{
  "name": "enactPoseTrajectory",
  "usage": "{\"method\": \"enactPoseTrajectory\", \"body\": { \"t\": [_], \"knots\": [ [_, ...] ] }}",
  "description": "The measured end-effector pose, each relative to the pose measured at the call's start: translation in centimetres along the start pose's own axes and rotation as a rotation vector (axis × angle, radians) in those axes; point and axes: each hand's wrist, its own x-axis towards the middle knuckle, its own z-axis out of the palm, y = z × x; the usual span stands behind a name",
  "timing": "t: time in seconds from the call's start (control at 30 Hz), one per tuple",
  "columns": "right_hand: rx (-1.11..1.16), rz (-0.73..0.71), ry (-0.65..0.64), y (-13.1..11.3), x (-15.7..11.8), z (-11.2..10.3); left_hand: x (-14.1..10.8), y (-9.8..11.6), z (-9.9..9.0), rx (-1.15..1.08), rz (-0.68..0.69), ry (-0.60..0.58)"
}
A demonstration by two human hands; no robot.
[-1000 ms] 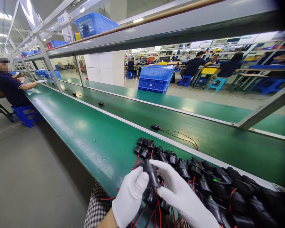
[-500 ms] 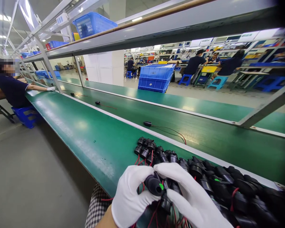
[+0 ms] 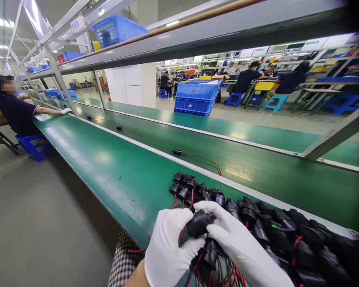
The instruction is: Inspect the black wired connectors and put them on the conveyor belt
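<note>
In the head view, the black part [image 3: 200,224] sits near 5 o'clock of centre, the left hand [image 3: 171,246] grasping its 9 o'clock side, the right hand [image 3: 229,236] pinching its 2 o'clock end. Good handling probably means a steady left grip, light right fingertips, and red wires [image 3: 235,276] toward 5 o'clock kept slack, clear of the heaped parts [image 3: 248,210] toward 3 o'clock.

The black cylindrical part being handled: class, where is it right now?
In the head view, the black cylindrical part is low, slightly right of centre, held between the white-gloved left hand and right hand, near the clustered black parts.
</note>
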Motion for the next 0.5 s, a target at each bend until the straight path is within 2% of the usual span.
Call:
{"method": "enactPoseTrajectory", "body": {
  "t": [0.1, 0.17, 0.3, 0.4, 0.5],
  "knots": [
    [-0.007, 0.007, -0.041, -0.2, 0.0, 0.0, 0.6, 0.8, -0.6, -0.138, -0.172, -0.06],
    [0.002, -0.01, -0.054, -0.2, -0.1, 0.1, 0.9, 1.3, -0.7, -0.346, -0.332, -0.117],
    [0.095, -0.013, -0.149, -0.1, -0.1, 0.2, 0.7, 1.1, 0.7, -0.982, -0.635, -0.214],
    [0.02, -0.026, -0.06, 0.1, 0.3, 0.0, 0.4, 0.3, 2.1, -1.47, -0.94, -0.327],
    [-0.027, -0.053, -0.048, 0.4, 0.7, -0.4, 0.6, 0.1, 2.1, -1.746, -1.127, -0.477]
  ]
}}
